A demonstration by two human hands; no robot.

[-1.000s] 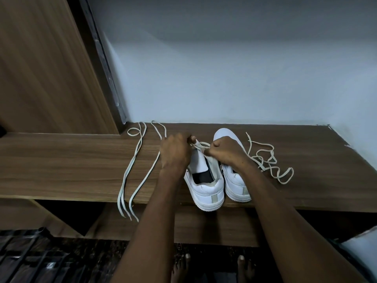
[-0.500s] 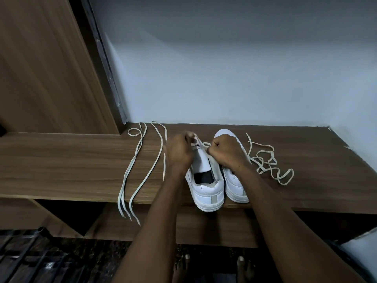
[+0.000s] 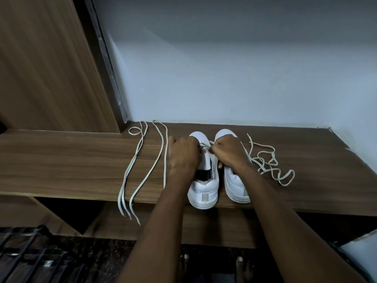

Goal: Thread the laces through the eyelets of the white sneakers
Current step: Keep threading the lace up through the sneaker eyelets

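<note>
Two white sneakers stand side by side, heels toward the viewer, at the front edge of a wooden shelf (image 3: pixel 61 160). The left sneaker (image 3: pixel 204 190) has its tongue raised; a lace (image 3: pixel 211 142) crosses its upper eyelets. The left hand (image 3: pixel 183 154) is curled over the shoe's left side, fingers bent at the eyelet row; what it grasps is hidden. The right hand (image 3: pixel 229 153) pinches the lace just above the tongue, resting partly over the right sneaker (image 3: pixel 236 186). The free length of this lace (image 3: pixel 271 164) lies in loose tangles on the shelf, right of the shoes. A second lace (image 3: pixel 140 160) lies stretched out left of the shoes, its ends hanging past the shelf edge. A pale wall (image 3: pixel 224 78) rises behind; a wooden panel (image 3: pixel 40 68) stands at left.
</note>
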